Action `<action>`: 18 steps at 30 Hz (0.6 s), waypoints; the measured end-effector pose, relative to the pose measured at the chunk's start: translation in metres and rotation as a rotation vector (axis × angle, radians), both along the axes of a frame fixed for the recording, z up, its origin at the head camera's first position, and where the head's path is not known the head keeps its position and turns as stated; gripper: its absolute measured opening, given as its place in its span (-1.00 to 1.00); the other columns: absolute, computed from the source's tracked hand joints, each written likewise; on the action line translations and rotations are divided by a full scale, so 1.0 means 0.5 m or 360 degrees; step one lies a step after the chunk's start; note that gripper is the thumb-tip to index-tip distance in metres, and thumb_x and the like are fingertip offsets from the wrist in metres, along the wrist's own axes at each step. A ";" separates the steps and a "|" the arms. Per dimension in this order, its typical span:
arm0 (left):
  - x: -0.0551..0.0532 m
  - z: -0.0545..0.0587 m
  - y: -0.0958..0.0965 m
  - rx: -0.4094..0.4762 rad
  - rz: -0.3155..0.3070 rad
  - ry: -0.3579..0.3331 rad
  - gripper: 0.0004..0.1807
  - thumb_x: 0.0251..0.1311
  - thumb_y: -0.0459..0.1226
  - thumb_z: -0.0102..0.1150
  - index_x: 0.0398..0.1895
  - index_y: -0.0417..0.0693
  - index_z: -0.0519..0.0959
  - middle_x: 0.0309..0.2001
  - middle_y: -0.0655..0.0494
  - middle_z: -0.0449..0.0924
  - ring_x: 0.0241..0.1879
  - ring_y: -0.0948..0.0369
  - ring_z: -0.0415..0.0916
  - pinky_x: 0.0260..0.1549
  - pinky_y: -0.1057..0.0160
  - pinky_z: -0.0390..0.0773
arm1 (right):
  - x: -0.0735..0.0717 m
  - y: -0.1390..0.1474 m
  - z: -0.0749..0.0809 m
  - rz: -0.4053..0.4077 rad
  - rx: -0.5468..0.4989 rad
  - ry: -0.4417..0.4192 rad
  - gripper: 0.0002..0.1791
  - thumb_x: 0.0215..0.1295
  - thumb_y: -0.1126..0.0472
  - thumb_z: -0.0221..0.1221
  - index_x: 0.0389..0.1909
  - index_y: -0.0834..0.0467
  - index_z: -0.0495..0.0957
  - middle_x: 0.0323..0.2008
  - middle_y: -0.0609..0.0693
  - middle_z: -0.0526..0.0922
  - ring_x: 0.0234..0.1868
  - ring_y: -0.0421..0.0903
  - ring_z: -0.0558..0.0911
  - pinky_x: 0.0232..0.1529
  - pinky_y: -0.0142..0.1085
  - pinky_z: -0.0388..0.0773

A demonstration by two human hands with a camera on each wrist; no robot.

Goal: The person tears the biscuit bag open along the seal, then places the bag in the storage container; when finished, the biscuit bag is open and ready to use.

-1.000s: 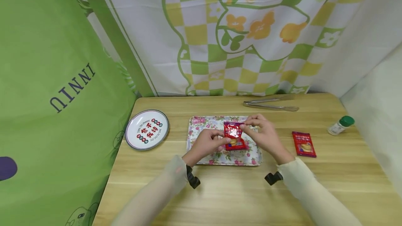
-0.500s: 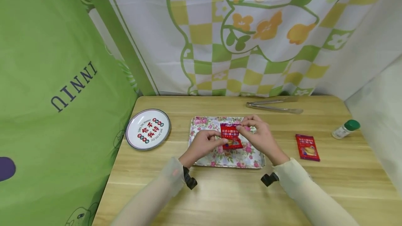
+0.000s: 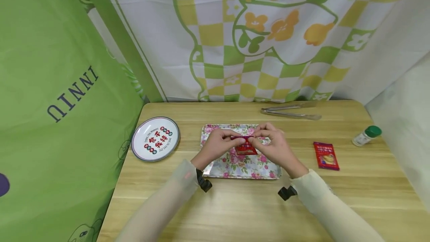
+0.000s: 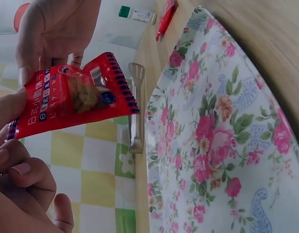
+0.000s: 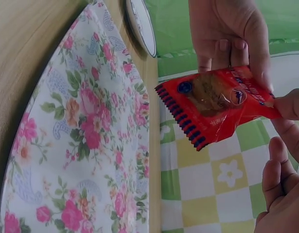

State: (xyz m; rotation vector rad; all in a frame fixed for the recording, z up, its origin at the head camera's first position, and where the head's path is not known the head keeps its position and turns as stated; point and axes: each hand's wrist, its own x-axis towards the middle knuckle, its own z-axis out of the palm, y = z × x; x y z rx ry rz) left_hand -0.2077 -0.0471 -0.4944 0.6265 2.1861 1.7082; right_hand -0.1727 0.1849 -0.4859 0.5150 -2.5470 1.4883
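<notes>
A small red biscuit packet hangs above the flowered tray, held by both hands at its upper end. My left hand pinches one side of that end between thumb and fingers. On the other side my right hand grips it the same way, thumbs close together. In the left wrist view the packet looks sealed along its serrated far end, with a biscuit showing on the front. The right wrist view shows the packet creased near the thumbs, which cover part of the gripped end.
To the right of the tray lies a second red packet, with a green-capped bottle beyond it. Metal tongs rest at the back of the wooden table. A white plate with red lettering sits at the left.
Both hands have drawn together at the packet's upper end; the left has moved up from its lower part. The packet has tilted, so less of its front shows in the head view.
</notes>
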 end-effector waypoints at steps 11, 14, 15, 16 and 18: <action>0.003 0.015 0.014 -0.0029 -0.0073 0.0138 -0.76 0.32 -0.04 0.35 -0.12 0.07 0.81 -0.83 0.12 0.30 -0.80 0.24 -0.01 -0.75 0.30 0.15 | 0.000 0.011 0.016 0.0146 0.0273 0.0208 -0.93 0.42 0.05 0.28 -0.25 -0.07 0.67 -0.08 -0.17 0.56 0.04 -0.05 0.46 0.11 0.17 -0.01; 0.004 0.015 0.016 -0.0040 -0.0088 0.0224 -0.78 0.33 -0.06 0.34 -0.13 0.07 0.81 -0.84 0.18 0.34 -0.81 0.25 -0.02 -0.77 0.30 0.15 | -0.004 0.012 0.022 0.0202 0.0353 0.0290 -0.93 0.40 0.10 0.29 -0.31 -0.10 0.63 -0.10 -0.17 0.55 0.02 -0.07 0.46 0.12 0.17 -0.02; 0.004 0.015 0.016 -0.0043 -0.0097 0.0254 -0.79 0.33 -0.07 0.34 -0.14 0.07 0.81 -0.85 0.19 0.33 -0.82 0.25 -0.03 -0.78 0.30 0.15 | -0.006 0.013 0.025 0.0221 0.0393 0.0318 -0.91 0.39 0.12 0.29 -0.33 -0.12 0.61 -0.11 -0.18 0.55 0.01 -0.08 0.47 0.11 0.16 0.00; 0.005 0.016 0.017 -0.0055 -0.0104 0.0286 -0.80 0.33 -0.08 0.34 -0.15 0.07 0.81 -0.86 0.20 0.31 -0.83 0.27 -0.03 -0.80 0.31 0.16 | -0.008 0.015 0.027 0.0242 0.0441 0.0353 -0.90 0.38 0.13 0.29 -0.34 -0.13 0.59 -0.13 -0.19 0.54 -0.01 -0.09 0.47 0.10 0.15 0.02; 0.005 0.018 0.018 -0.0070 -0.0123 0.0345 -0.83 0.34 -0.12 0.34 -0.17 0.05 0.81 -0.87 0.21 0.30 -0.85 0.28 -0.03 -0.82 0.30 0.16 | -0.012 0.017 0.035 0.0298 0.0530 0.0411 -0.88 0.37 0.14 0.27 -0.35 -0.14 0.57 -0.19 -0.23 0.54 -0.06 -0.11 0.49 0.08 0.12 0.11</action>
